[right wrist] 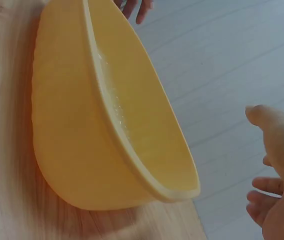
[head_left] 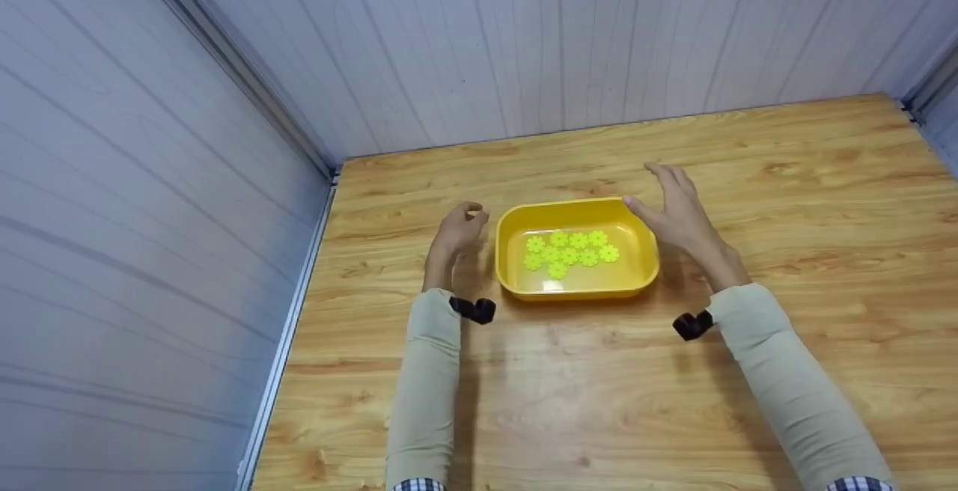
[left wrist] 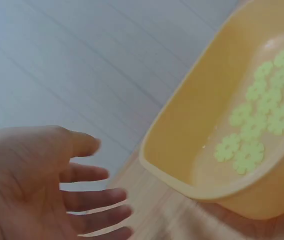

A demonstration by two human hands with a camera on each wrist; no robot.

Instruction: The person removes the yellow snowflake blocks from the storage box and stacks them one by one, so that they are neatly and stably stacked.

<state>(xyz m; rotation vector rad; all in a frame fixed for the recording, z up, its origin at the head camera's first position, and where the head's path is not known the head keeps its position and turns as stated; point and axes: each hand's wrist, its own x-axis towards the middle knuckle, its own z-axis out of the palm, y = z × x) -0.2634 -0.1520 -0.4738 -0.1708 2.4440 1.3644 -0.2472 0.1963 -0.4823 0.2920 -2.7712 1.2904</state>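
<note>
A yellow plastic basin stands on the wooden table, its long side facing me. Flat, bright yellow-green flower-shaped pieces lie on its floor, several of them touching or overlapping. My left hand is just off the basin's left end, fingers relaxed and holding nothing; the left wrist view shows a gap between the fingertips and the rim. At the other end, my right hand has its fingers spread, with the thumb overlapping the rear right rim in the head view. The right wrist view shows that hand apart from the basin wall.
The wooden tabletop extends around the basin. A pale panelled wall rises behind the table and another along its left edge. Small black cameras sit on both wrists, over beige sleeves.
</note>
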